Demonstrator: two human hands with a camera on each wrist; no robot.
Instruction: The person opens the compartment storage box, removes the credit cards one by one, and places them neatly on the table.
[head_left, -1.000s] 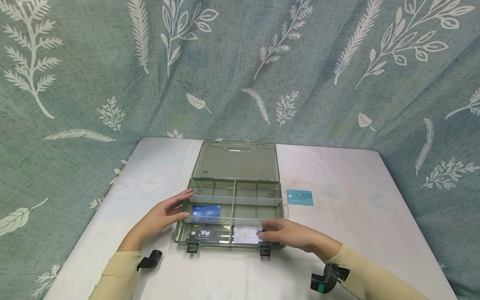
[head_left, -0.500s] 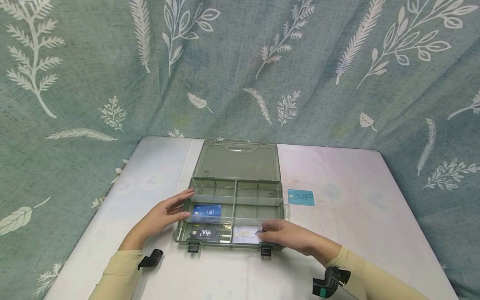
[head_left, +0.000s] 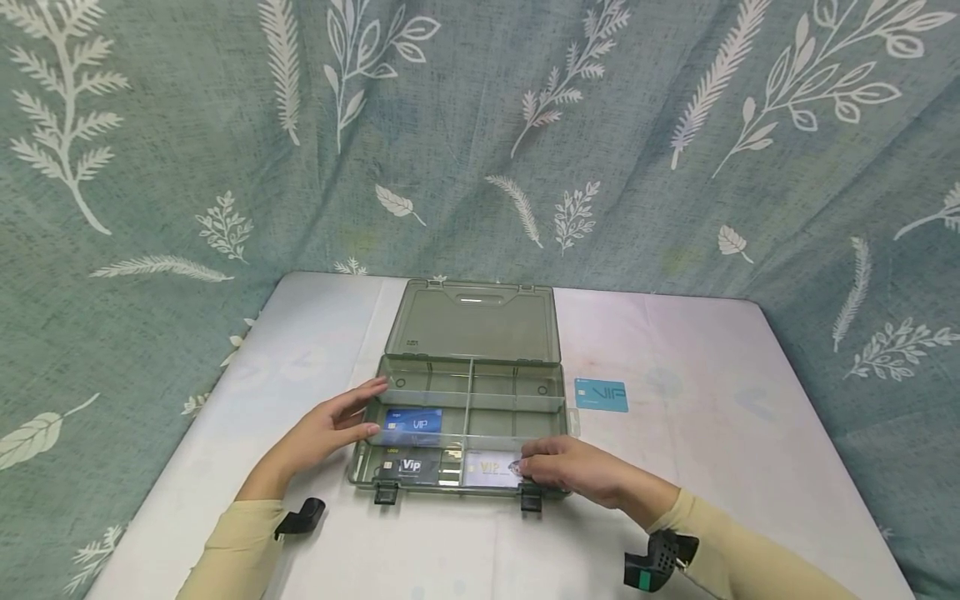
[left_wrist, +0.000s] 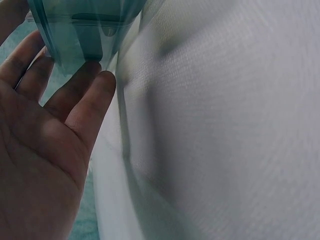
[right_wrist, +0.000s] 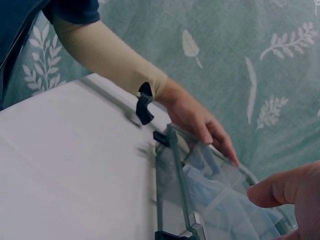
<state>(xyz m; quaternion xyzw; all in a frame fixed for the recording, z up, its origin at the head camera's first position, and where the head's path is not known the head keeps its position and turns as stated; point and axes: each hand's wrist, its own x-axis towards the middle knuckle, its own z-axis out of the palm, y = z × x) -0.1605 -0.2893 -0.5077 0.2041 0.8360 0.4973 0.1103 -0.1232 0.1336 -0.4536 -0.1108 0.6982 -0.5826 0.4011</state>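
An open, see-through green compartment box [head_left: 513, 423] lies on the table, its lid [head_left: 474, 321] folded back. My left hand [head_left: 326, 429] rests against the box's left side with fingers extended; in the left wrist view the fingertips are at its clear wall [left_wrist: 92, 30]. At the front right compartment, my right hand [head_left: 573, 468] pinches the right end of a white VIP card [head_left: 489, 469] with bent fingers. A black Vip card [head_left: 409, 467] lies in the front left compartment, and a blue VIP card [head_left: 413, 423] in the one behind it. In the right wrist view my right thumb [right_wrist: 272, 192] overlaps the box.
A teal VIP card [head_left: 601, 395] lies on the white tabletop [head_left: 660, 358], right of the box. Two black latches [head_left: 385, 494] stick out from the box's front edge. Behind the table hangs a green leaf-patterned curtain [head_left: 450, 150].
The white card has shifted very slightly left and my right fingers have moved a little at its end. My left hand and the box keep their places.
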